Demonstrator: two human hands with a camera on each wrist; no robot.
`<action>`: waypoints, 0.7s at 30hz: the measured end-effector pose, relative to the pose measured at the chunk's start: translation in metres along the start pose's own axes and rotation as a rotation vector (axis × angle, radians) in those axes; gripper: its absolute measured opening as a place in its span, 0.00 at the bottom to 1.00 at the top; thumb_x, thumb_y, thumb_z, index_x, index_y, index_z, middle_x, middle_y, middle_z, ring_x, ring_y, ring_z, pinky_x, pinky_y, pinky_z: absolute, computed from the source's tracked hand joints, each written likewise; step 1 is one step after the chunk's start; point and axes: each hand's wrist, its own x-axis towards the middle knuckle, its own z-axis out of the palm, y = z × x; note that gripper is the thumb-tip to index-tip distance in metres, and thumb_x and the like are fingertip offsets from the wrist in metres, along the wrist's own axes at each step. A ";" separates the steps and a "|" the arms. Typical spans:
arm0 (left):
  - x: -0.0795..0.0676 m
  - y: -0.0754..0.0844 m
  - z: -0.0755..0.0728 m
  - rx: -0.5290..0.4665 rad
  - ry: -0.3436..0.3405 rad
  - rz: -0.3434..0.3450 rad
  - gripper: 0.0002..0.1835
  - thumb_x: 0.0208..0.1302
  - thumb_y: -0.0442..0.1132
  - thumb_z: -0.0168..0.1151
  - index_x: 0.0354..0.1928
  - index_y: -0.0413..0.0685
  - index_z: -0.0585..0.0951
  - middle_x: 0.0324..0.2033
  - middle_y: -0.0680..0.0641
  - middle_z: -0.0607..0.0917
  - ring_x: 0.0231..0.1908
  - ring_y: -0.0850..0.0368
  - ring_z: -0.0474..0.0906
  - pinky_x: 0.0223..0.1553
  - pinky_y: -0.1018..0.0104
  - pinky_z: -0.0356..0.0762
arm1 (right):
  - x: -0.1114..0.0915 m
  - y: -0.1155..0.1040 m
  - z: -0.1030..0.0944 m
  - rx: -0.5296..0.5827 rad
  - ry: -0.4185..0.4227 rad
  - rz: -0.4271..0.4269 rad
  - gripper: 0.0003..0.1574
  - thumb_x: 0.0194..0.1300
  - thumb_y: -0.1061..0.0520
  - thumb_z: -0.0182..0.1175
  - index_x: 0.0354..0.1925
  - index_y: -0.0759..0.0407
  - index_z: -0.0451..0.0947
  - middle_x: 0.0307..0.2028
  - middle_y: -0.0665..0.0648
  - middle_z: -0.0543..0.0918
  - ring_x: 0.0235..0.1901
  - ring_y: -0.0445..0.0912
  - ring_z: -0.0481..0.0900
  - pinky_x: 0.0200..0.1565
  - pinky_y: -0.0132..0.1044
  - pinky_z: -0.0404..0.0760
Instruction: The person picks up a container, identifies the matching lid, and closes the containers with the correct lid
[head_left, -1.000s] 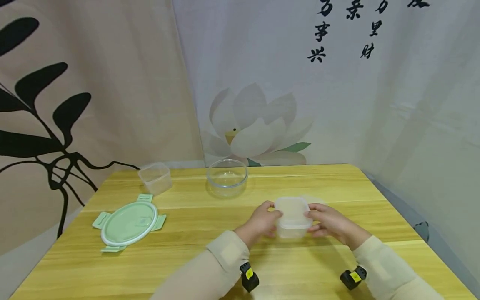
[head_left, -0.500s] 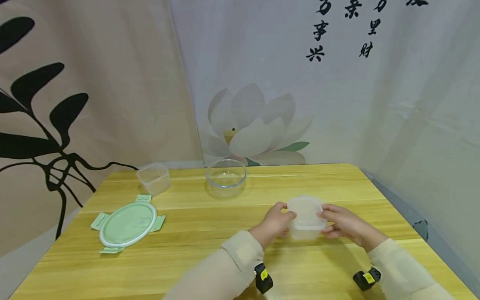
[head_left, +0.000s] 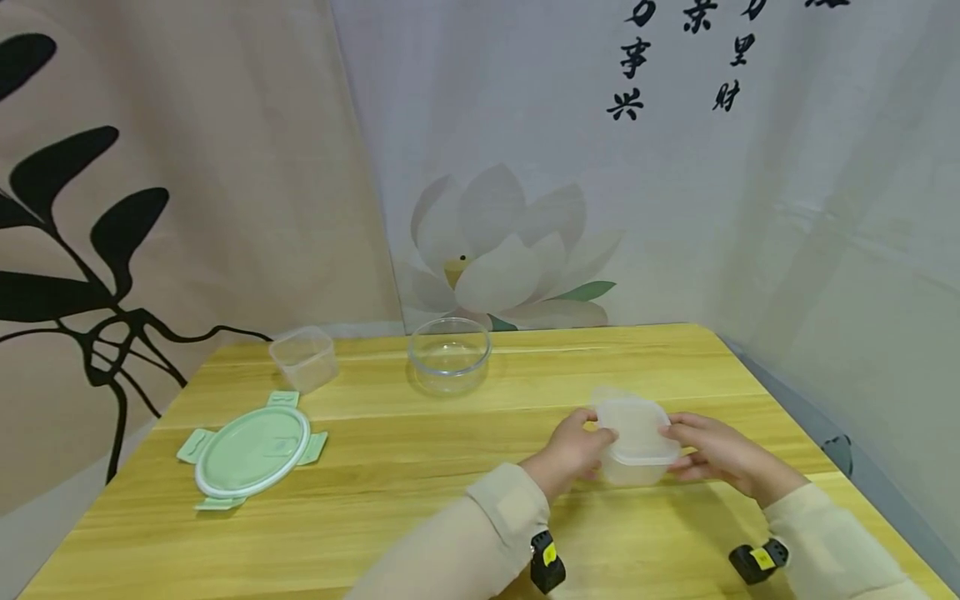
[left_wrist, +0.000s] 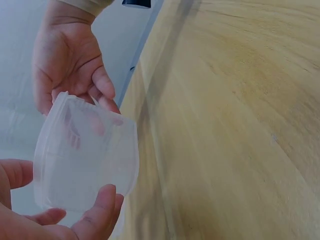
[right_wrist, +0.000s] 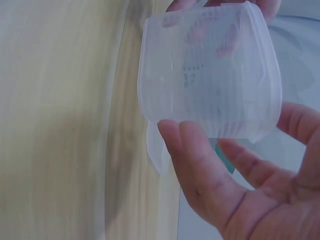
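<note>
A small translucent lidded food container (head_left: 636, 442) is held between both hands at the right of the table, seemingly just above it. My left hand (head_left: 573, 450) grips its left side, thumb near the lid's edge and fingers lower down. From the other side my right hand (head_left: 720, 454) holds it, with curled fingers along the wall. In the left wrist view the clear wall of the container (left_wrist: 95, 155) shows between the two hands. Behind it a loose translucent lid (right_wrist: 157, 150) lies on the wood, mostly hidden in the head view.
At the back left stands an open translucent box (head_left: 303, 362). A round glass bowl (head_left: 450, 358) is near the table's back edge. The green round lid (head_left: 253, 450) with clip flaps lies at the left of the wooden table (head_left: 337, 533).
Both hands have carried the container to the right across the table, keeping hold of it. The glass bowl, the open box and the green lid stay in place.
</note>
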 end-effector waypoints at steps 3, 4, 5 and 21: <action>0.001 0.000 0.004 -0.016 -0.018 0.007 0.22 0.64 0.40 0.62 0.59 0.44 0.73 0.42 0.44 0.78 0.36 0.44 0.79 0.34 0.52 0.83 | -0.002 0.002 -0.006 -0.008 0.003 0.004 0.41 0.75 0.50 0.45 0.68 0.80 0.46 0.50 0.68 0.75 0.38 0.51 0.82 0.43 0.45 0.84; 0.002 0.000 0.005 -0.023 -0.023 0.009 0.22 0.63 0.40 0.62 0.58 0.44 0.73 0.42 0.44 0.78 0.36 0.44 0.79 0.34 0.51 0.83 | -0.003 0.003 -0.008 -0.011 0.002 0.004 0.41 0.75 0.50 0.45 0.69 0.80 0.46 0.51 0.68 0.75 0.38 0.51 0.82 0.43 0.45 0.84; 0.002 0.000 0.007 -0.025 -0.028 0.011 0.22 0.63 0.40 0.62 0.58 0.45 0.73 0.42 0.44 0.78 0.36 0.44 0.79 0.34 0.51 0.83 | -0.003 0.004 -0.010 -0.013 -0.001 0.004 0.41 0.75 0.50 0.44 0.69 0.80 0.46 0.51 0.69 0.74 0.39 0.51 0.82 0.43 0.45 0.83; 0.014 0.005 0.028 -0.065 -0.091 0.012 0.26 0.63 0.38 0.65 0.63 0.46 0.72 0.39 0.46 0.79 0.41 0.43 0.79 0.41 0.48 0.81 | -0.008 0.013 -0.035 -0.013 0.003 0.016 0.45 0.76 0.46 0.44 0.70 0.80 0.42 0.50 0.65 0.76 0.40 0.51 0.82 0.43 0.45 0.84</action>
